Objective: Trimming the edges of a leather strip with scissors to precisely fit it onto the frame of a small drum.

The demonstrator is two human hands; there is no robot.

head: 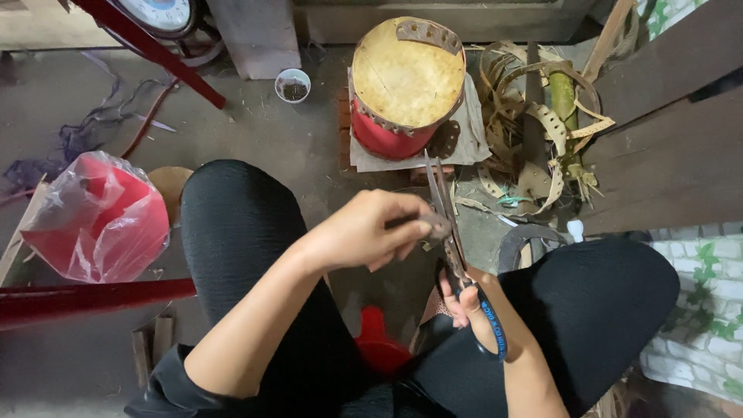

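I sit with my knees apart in black trousers. My right hand (462, 300) grips the handles of long metal scissors (443, 203), whose blades point away from me. My left hand (370, 229) pinches a small dark brown piece (435, 225) against the blades, between my knees. A dark band circles my right wrist. Below my hands a red object (378, 340) lies on the floor.
A round wooden block on a red base (404, 83) stands ahead with a perforated strip on top. Curled perforated strips (542, 131) pile at the right beside dark planks (665, 147). A red bucket in clear plastic (97, 218) is left, a small white cup (292, 83) further back.
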